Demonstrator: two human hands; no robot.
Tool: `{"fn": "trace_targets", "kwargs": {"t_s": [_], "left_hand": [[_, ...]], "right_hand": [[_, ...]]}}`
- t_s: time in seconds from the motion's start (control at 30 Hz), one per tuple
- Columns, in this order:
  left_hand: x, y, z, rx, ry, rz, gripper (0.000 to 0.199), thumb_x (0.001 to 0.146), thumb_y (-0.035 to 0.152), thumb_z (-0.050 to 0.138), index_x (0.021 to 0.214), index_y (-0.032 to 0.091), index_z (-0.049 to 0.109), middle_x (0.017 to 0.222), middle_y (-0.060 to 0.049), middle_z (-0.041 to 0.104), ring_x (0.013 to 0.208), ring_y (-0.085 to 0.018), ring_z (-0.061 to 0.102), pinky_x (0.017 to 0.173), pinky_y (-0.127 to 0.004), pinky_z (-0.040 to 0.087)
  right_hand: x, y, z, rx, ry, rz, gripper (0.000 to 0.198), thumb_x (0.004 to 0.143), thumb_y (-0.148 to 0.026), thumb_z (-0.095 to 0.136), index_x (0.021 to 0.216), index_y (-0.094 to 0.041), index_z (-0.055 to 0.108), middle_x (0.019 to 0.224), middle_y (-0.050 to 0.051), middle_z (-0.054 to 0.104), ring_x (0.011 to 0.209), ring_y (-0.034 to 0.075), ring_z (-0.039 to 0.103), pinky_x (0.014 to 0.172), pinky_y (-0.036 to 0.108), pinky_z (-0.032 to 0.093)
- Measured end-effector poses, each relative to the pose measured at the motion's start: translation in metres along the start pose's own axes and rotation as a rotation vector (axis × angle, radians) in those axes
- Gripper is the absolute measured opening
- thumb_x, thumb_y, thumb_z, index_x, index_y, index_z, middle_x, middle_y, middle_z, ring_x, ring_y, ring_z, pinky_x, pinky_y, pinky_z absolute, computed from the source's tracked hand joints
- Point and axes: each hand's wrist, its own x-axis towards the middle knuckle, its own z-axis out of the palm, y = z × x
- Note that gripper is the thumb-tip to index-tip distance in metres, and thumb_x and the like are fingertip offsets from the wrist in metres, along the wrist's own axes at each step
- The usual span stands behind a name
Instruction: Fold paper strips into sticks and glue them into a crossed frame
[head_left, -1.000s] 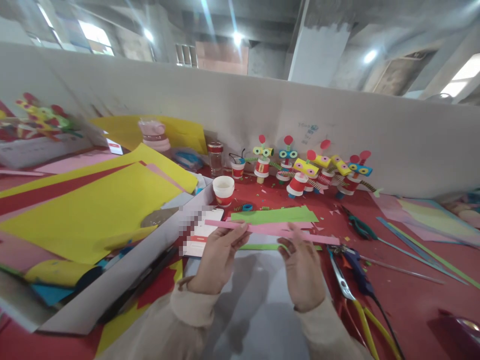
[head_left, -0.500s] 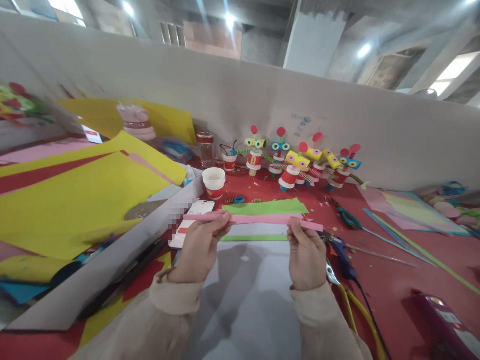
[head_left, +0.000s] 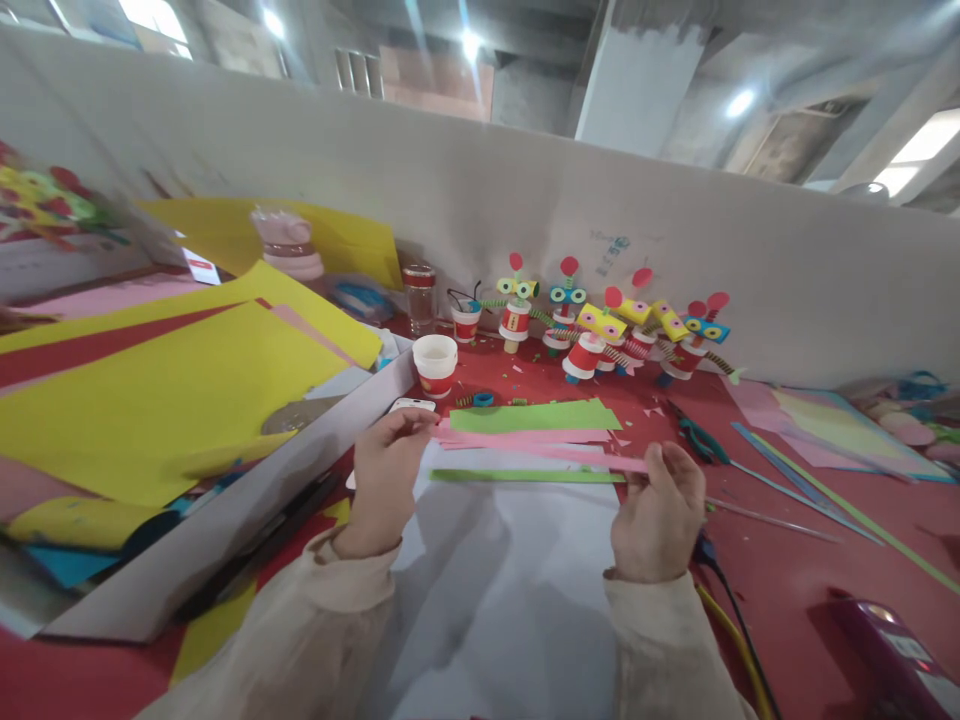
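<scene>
My left hand (head_left: 386,475) is pinched closed at the left end of a long, narrow pink paper strip (head_left: 559,453). The strip's other end is between the thumb and fingers of my right hand (head_left: 660,510). It stretches between them, slanting slightly down to the right. Just behind it lie other pink strips (head_left: 525,438) and a wider green paper piece (head_left: 536,415). A thin green strip (head_left: 525,476) rests nearer me on the white sheet (head_left: 510,590). A phone (head_left: 412,405) is mostly hidden behind my left hand.
Several paper-cup figures (head_left: 585,355) stand along the wall. White cups (head_left: 435,358) are at centre left, beside a box edge (head_left: 300,470) with yellow sheets (head_left: 202,400). At right lie pliers (head_left: 697,440), yellow handles (head_left: 727,620), a cord (head_left: 739,620) and a purple device (head_left: 892,650).
My right hand has moved right and the left slightly left, so my hands are farther apart. The pink strip now spans between its ends, and other pink strips show behind it.
</scene>
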Motion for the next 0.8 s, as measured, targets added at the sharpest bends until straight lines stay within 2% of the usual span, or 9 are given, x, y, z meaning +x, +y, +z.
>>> {"fn": "trace_targets", "kwargs": {"t_s": [0.07, 0.13, 0.27, 0.33, 0.47, 0.5, 0.57, 0.67, 0.8], "left_hand": [[0.000, -0.004, 0.001, 0.291, -0.092, 0.083, 0.016, 0.068, 0.016, 0.053, 0.076, 0.020, 0.067, 0.069, 0.001, 0.064, 0.062, -0.014, 0.057, 0.056, -0.025, 0.041], [-0.001, -0.006, 0.002, 0.524, -0.196, 0.180, 0.020, 0.070, 0.013, 0.050, 0.076, 0.019, 0.067, 0.078, -0.002, 0.066, 0.073, -0.018, 0.060, 0.066, -0.028, 0.044], [-0.008, -0.005, 0.003, 0.922, -0.228, 0.315, 0.031, 0.078, 0.011, 0.042, 0.093, 0.019, 0.067, 0.103, -0.007, 0.064, 0.088, -0.022, 0.061, 0.073, -0.032, 0.045], [-0.010, -0.004, 0.003, 1.063, -0.251, 0.338, 0.036, 0.080, 0.010, 0.038, 0.103, 0.019, 0.065, 0.106, -0.008, 0.063, 0.089, -0.023, 0.062, 0.073, -0.034, 0.046], [-0.010, -0.009, 0.004, 1.192, -0.296, 0.507, 0.032, 0.080, 0.013, 0.043, 0.103, 0.017, 0.066, 0.104, -0.011, 0.065, 0.101, -0.030, 0.056, 0.083, -0.044, 0.045], [-0.009, -0.012, 0.006, 1.155, -0.326, 0.567, 0.030, 0.080, 0.015, 0.046, 0.103, 0.017, 0.067, 0.106, -0.011, 0.065, 0.104, -0.030, 0.054, 0.087, -0.046, 0.043], [-0.008, -0.020, 0.009, 0.982, -0.439, 0.661, 0.029, 0.080, 0.020, 0.052, 0.104, 0.019, 0.067, 0.111, -0.009, 0.065, 0.108, -0.029, 0.052, 0.094, -0.045, 0.040], [-0.010, -0.030, 0.017, 0.746, -0.625, 0.678, 0.023, 0.078, 0.019, 0.055, 0.094, 0.024, 0.071, 0.102, -0.006, 0.068, 0.101, -0.025, 0.055, 0.093, -0.039, 0.041], [-0.018, -0.031, 0.027, 0.811, -0.665, 0.657, 0.023, 0.081, 0.016, 0.050, 0.083, 0.023, 0.072, 0.086, -0.007, 0.065, 0.083, -0.023, 0.057, 0.078, -0.038, 0.044]], "right_hand": [[0.004, -0.002, -0.003, -0.041, 0.097, -0.157, 0.023, 0.069, -0.022, 0.068, 0.087, -0.022, 0.054, 0.083, -0.005, 0.051, 0.077, 0.009, 0.052, 0.072, 0.024, 0.043], [0.005, -0.004, -0.004, -0.090, 0.118, -0.273, 0.020, 0.072, -0.019, 0.063, 0.088, -0.022, 0.053, 0.085, -0.005, 0.049, 0.079, 0.010, 0.051, 0.075, 0.025, 0.041], [-0.016, -0.006, -0.002, -0.349, -0.018, -0.515, 0.010, 0.079, -0.020, 0.054, 0.089, -0.022, 0.054, 0.086, -0.001, 0.051, 0.078, 0.014, 0.050, 0.073, 0.031, 0.042], [-0.037, -0.005, 0.001, -0.469, -0.267, -0.659, 0.009, 0.083, -0.017, 0.048, 0.086, -0.022, 0.055, 0.083, 0.001, 0.054, 0.079, 0.016, 0.051, 0.073, 0.033, 0.042], [-0.076, 0.005, 0.004, -0.441, -0.995, -1.046, 0.020, 0.081, -0.007, 0.041, 0.075, -0.020, 0.056, 0.075, 0.002, 0.057, 0.071, 0.015, 0.050, 0.064, 0.031, 0.042], [-0.083, 0.008, 0.004, -0.431, -1.114, -1.148, 0.020, 0.080, -0.007, 0.043, 0.070, -0.020, 0.055, 0.071, 0.001, 0.057, 0.067, 0.014, 0.048, 0.060, 0.030, 0.040], [-0.090, 0.013, 0.004, -0.438, -1.233, -1.279, 0.020, 0.078, -0.006, 0.045, 0.063, -0.019, 0.052, 0.065, 0.000, 0.054, 0.062, 0.013, 0.044, 0.054, 0.029, 0.036], [-0.091, 0.018, 0.003, -0.465, -1.238, -1.212, 0.018, 0.075, -0.008, 0.045, 0.064, -0.019, 0.054, 0.065, 0.000, 0.054, 0.064, 0.014, 0.043, 0.056, 0.029, 0.037], [-0.089, 0.021, 0.001, -0.503, -1.201, -1.045, 0.018, 0.073, -0.008, 0.044, 0.068, -0.019, 0.057, 0.069, 0.003, 0.056, 0.068, 0.016, 0.044, 0.059, 0.030, 0.040]]}}
